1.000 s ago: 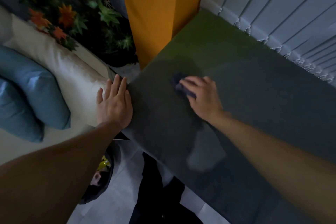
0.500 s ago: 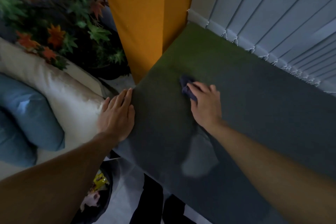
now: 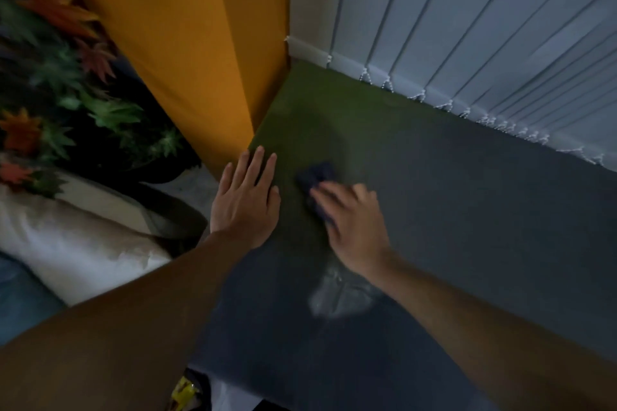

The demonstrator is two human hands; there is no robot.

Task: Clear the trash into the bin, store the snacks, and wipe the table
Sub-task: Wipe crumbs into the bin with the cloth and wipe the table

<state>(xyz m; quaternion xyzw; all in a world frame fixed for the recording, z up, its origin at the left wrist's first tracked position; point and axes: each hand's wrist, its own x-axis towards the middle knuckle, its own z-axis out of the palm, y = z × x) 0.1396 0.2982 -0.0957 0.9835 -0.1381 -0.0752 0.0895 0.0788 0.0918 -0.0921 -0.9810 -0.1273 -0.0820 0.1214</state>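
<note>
A dark grey table (image 3: pixel 467 227) fills the right and middle of the head view. My right hand (image 3: pixel 354 227) holds a small dark blue cloth (image 3: pixel 315 173) down on the tabletop near the far left corner, with the fingers bent over it and blurred by motion. My left hand (image 3: pixel 245 203) lies flat, fingers straight, on the table's left edge, a short gap from the cloth. A pale patch (image 3: pixel 337 297) shows on the surface beneath my right wrist. At the bottom edge, a yellow wrapper (image 3: pixel 183 392) lies in a dark bin, mostly hidden by my left forearm.
An orange pillar (image 3: pixel 187 43) stands against the table's far left corner. Vertical blinds (image 3: pixel 484 27) with bead chains run along the far edge. A plant with orange and green leaves (image 3: pixel 66 93) and a white sofa cushion (image 3: pixel 73 243) sit to the left.
My right hand has slid the cloth toward the table's far left corner. My left hand has moved farther along the left edge, onto the tabletop. The bin is now largely out of view.
</note>
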